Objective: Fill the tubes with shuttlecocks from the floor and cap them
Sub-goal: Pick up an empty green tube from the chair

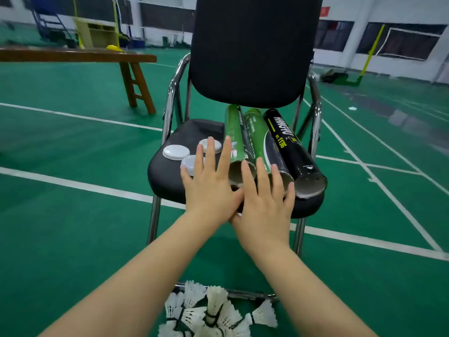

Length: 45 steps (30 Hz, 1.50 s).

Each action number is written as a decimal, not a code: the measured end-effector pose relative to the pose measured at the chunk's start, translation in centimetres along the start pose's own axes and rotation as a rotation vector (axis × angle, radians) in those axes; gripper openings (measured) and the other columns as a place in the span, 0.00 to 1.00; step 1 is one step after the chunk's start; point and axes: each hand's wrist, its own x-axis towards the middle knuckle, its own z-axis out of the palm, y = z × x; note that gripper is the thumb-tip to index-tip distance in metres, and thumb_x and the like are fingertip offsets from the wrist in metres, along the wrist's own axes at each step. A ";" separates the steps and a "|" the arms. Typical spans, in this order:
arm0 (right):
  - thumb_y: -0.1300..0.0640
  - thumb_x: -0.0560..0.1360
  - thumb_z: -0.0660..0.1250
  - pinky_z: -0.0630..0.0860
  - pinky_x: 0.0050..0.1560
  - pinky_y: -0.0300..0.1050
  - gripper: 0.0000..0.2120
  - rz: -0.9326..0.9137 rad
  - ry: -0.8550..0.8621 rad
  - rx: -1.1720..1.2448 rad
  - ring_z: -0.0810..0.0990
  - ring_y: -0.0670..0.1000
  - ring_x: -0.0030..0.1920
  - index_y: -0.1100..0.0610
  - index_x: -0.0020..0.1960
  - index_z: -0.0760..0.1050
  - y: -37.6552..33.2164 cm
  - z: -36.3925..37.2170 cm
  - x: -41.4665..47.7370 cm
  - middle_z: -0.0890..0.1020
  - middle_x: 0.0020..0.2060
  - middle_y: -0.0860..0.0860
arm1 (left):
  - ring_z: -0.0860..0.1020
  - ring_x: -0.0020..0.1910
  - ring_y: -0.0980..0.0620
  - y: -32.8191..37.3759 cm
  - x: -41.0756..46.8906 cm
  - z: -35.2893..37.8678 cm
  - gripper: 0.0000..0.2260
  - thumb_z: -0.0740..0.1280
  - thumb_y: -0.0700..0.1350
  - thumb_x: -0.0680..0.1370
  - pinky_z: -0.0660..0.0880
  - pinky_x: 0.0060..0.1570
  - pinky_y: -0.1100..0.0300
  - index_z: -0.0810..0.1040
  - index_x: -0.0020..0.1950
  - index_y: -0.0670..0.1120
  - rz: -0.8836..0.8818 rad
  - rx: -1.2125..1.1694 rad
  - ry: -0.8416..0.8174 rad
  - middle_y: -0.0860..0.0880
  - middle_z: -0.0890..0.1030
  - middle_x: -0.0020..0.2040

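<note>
- Lying side by side on the black padded chair seat are three long round tubes, with their open ends facing the person.
- The left green cardboard tube and the middle green cardboard tube touch each other. The black cardboard tube with yellow letters lies just beside them on the right.
- All three tubes have no caps on.
- Three round white plastic caps sit on the seat to the left of the tubes, close together.
- A pile of white feather shuttlecocks lies on the green court floor, in front of the chair and between the person's arms.
- The left hand is flat with its fingers spread wide. It holds nothing. It is over the caps and the open end of the left green tube.
- The right hand is flat too, fingers spread wide, holding nothing. It is over the open ends of the green tubes.
- The two hands touch at the thumbs.
- The chair has a tall black back and shiny metal arms and legs.
- A brown wooden bench stands well apart on the left.
- White lines cross the floor.
</note>
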 end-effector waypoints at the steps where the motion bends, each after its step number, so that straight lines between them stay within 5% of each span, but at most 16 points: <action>1: 0.47 0.62 0.74 0.55 0.68 0.65 0.41 -0.016 0.022 -0.004 0.58 0.57 0.69 0.53 0.71 0.63 -0.3 0.0 0.6 0.69 0.69 0.56 | 0.38 0.74 0.48 0.1 0.5 0.0 0.35 0.55 0.60 0.76 0.46 0.68 0.38 0.33 0.73 0.56 0.009 0.020 0.020 0.49 0.38 0.76; 6: 0.53 0.66 0.71 0.48 0.68 0.61 0.35 -0.083 0.107 -0.095 0.64 0.59 0.70 0.54 0.70 0.64 -0.6 1.8 3.2 0.70 0.68 0.57 | 0.40 0.74 0.47 0.1 2.7 0.4 0.31 0.53 0.50 0.80 0.46 0.68 0.37 0.34 0.73 0.57 0.039 0.024 0.045 0.48 0.40 0.76; 13: 0.54 0.68 0.69 0.50 0.68 0.59 0.35 -0.163 0.137 -0.161 0.68 0.59 0.69 0.53 0.71 0.59 -0.8 3.7 4.8 0.68 0.70 0.58 | 0.38 0.74 0.47 -1.6 3.5 0.8 0.35 0.56 0.51 0.78 0.45 0.68 0.37 0.31 0.72 0.54 0.058 0.095 0.046 0.50 0.39 0.76; 18: 0.57 0.66 0.70 0.60 0.65 0.58 0.27 -0.066 0.079 -0.246 0.81 0.60 0.48 0.55 0.64 0.70 -0.9 4.7 5.3 0.77 0.58 0.64 | 0.39 0.74 0.47 -2.3 4.2 0.8 0.32 0.51 0.57 0.78 0.44 0.68 0.38 0.33 0.73 0.51 0.099 0.161 0.025 0.50 0.41 0.76; 24: 0.62 0.67 0.61 0.61 0.56 0.54 0.14 -0.067 0.125 -0.182 0.79 0.60 0.37 0.57 0.51 0.76 -1.5 4.0 5.6 0.80 0.48 0.60 | 0.40 0.74 0.47 -2.7 4.0 0.4 0.31 0.51 0.56 0.78 0.44 0.68 0.38 0.35 0.74 0.53 0.104 0.128 0.026 0.49 0.43 0.77; 27: 0.62 0.68 0.56 0.68 0.54 0.54 0.15 -0.063 0.167 -0.108 0.78 0.60 0.40 0.56 0.52 0.74 -1.9 2.7 5.1 0.80 0.49 0.59 | 0.45 0.75 0.47 -2.7 3.4 -0.2 0.30 0.52 0.55 0.78 0.49 0.69 0.39 0.40 0.75 0.54 0.196 -0.011 0.060 0.48 0.47 0.77; 31: 0.64 0.66 0.63 0.76 0.44 0.56 0.15 -0.045 0.208 -0.001 0.77 0.62 0.45 0.56 0.52 0.69 -2.5 0.1 4.4 0.79 0.51 0.60 | 0.57 0.73 0.47 -2.5 2.2 -1.9 0.30 0.52 0.56 0.75 0.59 0.69 0.47 0.51 0.75 0.51 0.371 -0.302 0.049 0.46 0.59 0.74; 35: 0.63 0.65 0.68 0.77 0.39 0.54 0.17 -0.033 0.168 0.178 0.73 0.65 0.47 0.61 0.53 0.73 -2.9 -4.0 4.2 0.77 0.52 0.64 | 0.57 0.71 0.58 -1.6 0.1 -4.4 0.29 0.59 0.47 0.74 0.56 0.69 0.61 0.55 0.74 0.54 0.320 -0.596 -0.014 0.51 0.60 0.73; 39: 0.55 0.65 0.70 0.69 0.46 0.47 0.21 0.014 0.091 0.320 0.72 0.63 0.50 0.57 0.57 0.73 -3.0 -10.0 4.2 0.74 0.54 0.58 | 0.62 0.64 0.69 -0.6 -2.5 -8.8 0.32 0.58 0.35 0.70 0.58 0.62 0.74 0.56 0.69 0.59 0.263 -0.940 -0.235 0.58 0.63 0.68; 42: 0.52 0.66 0.69 0.62 0.46 0.40 0.21 0.037 0.064 0.413 0.71 0.57 0.51 0.55 0.58 0.70 -3.6 -14.9 3.8 0.72 0.52 0.54 | 0.55 0.71 0.59 -0.3 -3.9 -12.1 0.40 0.68 0.38 0.68 0.55 0.69 0.61 0.50 0.73 0.57 0.503 -0.525 -0.137 0.54 0.58 0.73; 45: 0.48 0.68 0.68 0.68 0.46 0.43 0.21 0.070 -0.004 0.563 0.70 0.52 0.50 0.51 0.58 0.67 -5.7 -19.2 2.1 0.68 0.50 0.48 | 0.59 0.70 0.50 -0.1 -6.9 -13.8 0.42 0.71 0.51 0.67 0.60 0.68 0.41 0.49 0.74 0.53 0.605 -0.364 0.106 0.49 0.60 0.72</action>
